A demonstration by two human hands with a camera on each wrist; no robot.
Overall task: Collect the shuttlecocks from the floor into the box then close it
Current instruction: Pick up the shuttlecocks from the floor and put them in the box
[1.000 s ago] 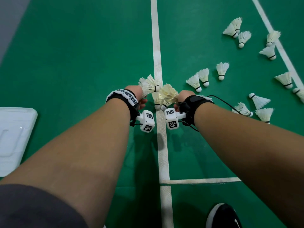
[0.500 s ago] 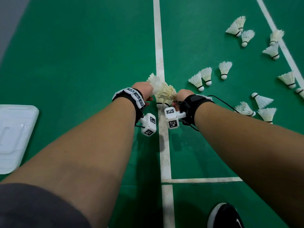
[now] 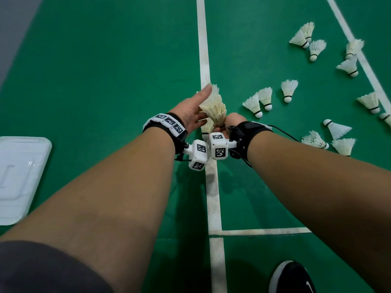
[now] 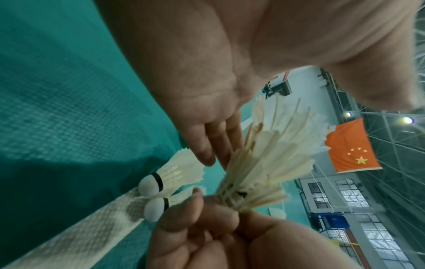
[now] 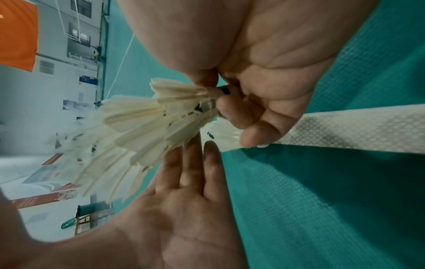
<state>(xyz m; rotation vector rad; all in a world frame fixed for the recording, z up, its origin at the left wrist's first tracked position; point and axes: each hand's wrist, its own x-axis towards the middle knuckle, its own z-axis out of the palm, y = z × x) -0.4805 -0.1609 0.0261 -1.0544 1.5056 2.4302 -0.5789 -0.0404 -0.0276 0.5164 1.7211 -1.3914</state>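
My right hand [image 3: 232, 121] grips the cork end of a nested stack of white shuttlecocks [image 3: 214, 108], whose feathers point away from me. In the right wrist view the fingers [image 5: 241, 112] curl round the stack's base [image 5: 142, 127]. My left hand [image 3: 190, 111] is open, and its straight fingers [image 4: 214, 156] lie against the stack's left side [image 4: 264, 160]. Two more shuttlecocks [image 4: 170, 174] lie on the white line under both hands. A white plastic box part [image 3: 19, 174] lies on the floor at far left.
Several loose shuttlecocks [image 3: 254, 104] are scattered over the green court to the right, some near the far white line [image 3: 368, 68]. The centre line [image 3: 213, 197] runs under my hands. A black shoe [image 3: 289, 278] stands at the bottom right.
My left hand carried one shuttlecock rightward onto the stack in my right hand, let it go, and now has its fingers straight along the stack.
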